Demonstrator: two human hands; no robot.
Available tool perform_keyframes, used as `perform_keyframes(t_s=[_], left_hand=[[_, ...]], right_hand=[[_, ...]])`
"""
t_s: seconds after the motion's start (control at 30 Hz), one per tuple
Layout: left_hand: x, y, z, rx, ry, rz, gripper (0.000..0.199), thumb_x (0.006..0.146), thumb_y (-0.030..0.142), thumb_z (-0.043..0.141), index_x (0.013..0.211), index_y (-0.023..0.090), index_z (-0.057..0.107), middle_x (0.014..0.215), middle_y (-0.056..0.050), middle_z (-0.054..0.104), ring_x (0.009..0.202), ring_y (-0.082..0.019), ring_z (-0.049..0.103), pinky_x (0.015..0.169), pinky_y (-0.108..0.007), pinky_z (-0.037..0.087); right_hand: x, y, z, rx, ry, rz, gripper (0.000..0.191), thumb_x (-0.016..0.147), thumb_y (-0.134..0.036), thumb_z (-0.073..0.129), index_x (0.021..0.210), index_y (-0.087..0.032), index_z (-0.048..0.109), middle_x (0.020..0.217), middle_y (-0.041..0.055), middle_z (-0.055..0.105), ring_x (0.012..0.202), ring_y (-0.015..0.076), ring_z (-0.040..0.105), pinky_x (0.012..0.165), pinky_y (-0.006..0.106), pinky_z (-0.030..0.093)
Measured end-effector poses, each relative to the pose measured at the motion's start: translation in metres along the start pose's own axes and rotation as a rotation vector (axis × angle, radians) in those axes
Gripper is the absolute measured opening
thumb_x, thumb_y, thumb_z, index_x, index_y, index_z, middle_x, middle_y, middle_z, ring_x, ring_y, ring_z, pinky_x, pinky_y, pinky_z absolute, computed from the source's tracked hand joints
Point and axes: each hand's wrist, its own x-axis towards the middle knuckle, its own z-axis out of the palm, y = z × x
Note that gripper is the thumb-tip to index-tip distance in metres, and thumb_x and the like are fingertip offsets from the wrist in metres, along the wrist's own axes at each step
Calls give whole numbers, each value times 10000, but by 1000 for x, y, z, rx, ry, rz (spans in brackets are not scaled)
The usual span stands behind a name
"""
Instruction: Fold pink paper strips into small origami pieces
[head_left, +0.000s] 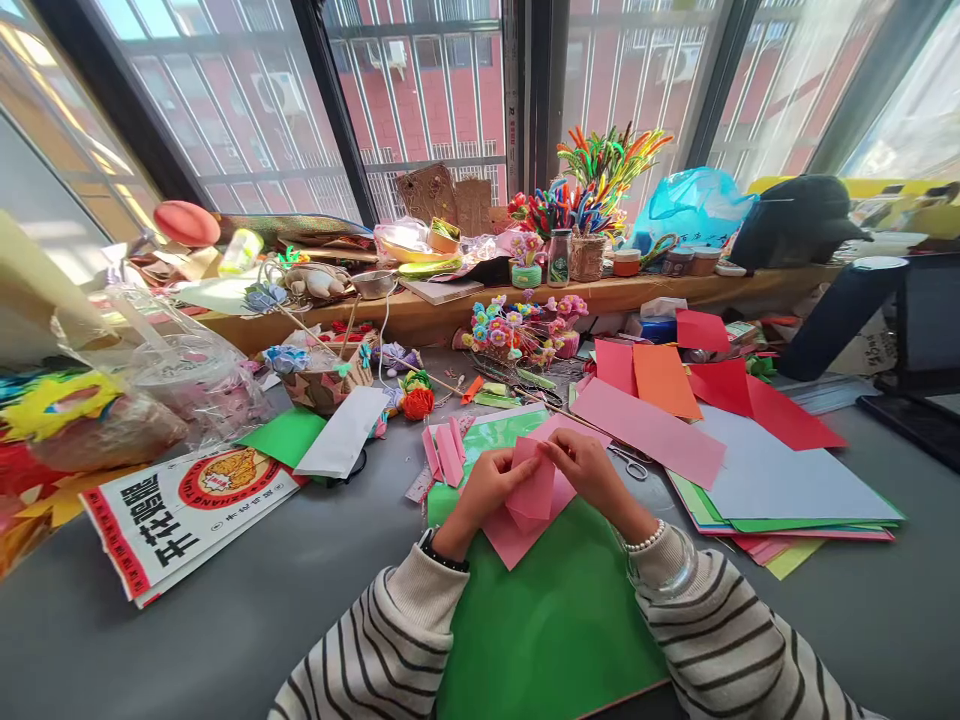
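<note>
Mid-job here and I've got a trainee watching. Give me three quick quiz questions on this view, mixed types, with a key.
1. What are the left hand and right hand holding?
a) an orange sheet
b) folded pink paper
c) a glass jar

2. True or false: the scissors lie on the desk, out of both hands.

3. Fill in: the mat under the hands is ____ in color.

Key: 1 b; 2 true; 3 green.

Mat [555, 630] (landmark): green | folded paper [534, 490] above mat: plain pink | sleeves [375, 640] flanking mat's near part: off-white, black-striped | broad sheet [787, 475] right of mat: pale blue | printed packet [262, 492] left of mat: white, bearing red and black print
</note>
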Motion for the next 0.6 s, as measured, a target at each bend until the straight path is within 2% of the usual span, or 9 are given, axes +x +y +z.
perform_keyframes(t_s=[0.07, 0.17, 0.23, 0.3, 0.4, 0.5, 0.6], left_hand=[[-1, 1, 0, -8, -38, -5, 296, 671, 402, 534, 585, 119, 547, 527, 39, 429, 489, -65, 338, 443, -197, 234], [-1, 2, 1, -38, -42, -13, 273, 665, 375, 556, 579, 116, 563, 522, 39, 451, 486, -62, 360, 444, -193, 248], [-1, 2, 0, -121, -10, -29, 240, 658, 356, 574, 627, 119, 585, 565, 29, 503, 511, -69, 415, 465, -188, 290], [1, 2, -1, -264, 35, -56, 226, 658, 338, 584, 755, 134, 591, 669, 9, 564, 576, -89, 492, 512, -189, 348], [3, 2, -4, -489, 121, -86, 283, 661, 329, 593, 873, 157, 521, 733, -7, 592, 653, -125, 572, 597, -230, 423], [3, 3, -4, -603, 194, -71, 309, 633, 301, 629, 848, 165, 454, 704, 4, 585, 692, -152, 605, 665, -285, 455], [3, 2, -1, -590, 190, -62, 357, 583, 241, 675, 831, 170, 428, 691, 21, 578, 708, -154, 605, 672, -292, 462]], right_hand=[[1, -1, -3, 138, -41, 5, 256, 778, -369, 438, 640, -161, 495, 580, -7, 497, 522, 101, 427, 461, 201, 310], [2, -3, -6, 267, -73, 31, 227, 749, -352, 486, 637, -157, 516, 594, -2, 516, 532, 101, 441, 470, 204, 335], [2, -3, -7, 329, -9, 72, 217, 732, -343, 510, 617, -159, 522, 565, -12, 501, 516, 97, 435, 464, 204, 335], [1, -1, -7, 423, 77, 140, 214, 723, -347, 521, 614, -162, 528, 521, -28, 478, 470, 85, 423, 434, 200, 328], [1, 2, -6, 655, 149, 265, 218, 710, -367, 533, 632, -163, 522, 500, -34, 498, 421, 74, 445, 402, 191, 353], [1, 1, -4, 843, 137, 355, 217, 692, -363, 559, 643, -155, 518, 576, -1, 582, 477, 86, 532, 469, 206, 431], [-1, -4, 1, 945, 68, 415, 215, 670, -349, 586, 631, -159, 495, 616, 10, 617, 531, 105, 583, 533, 231, 467]])
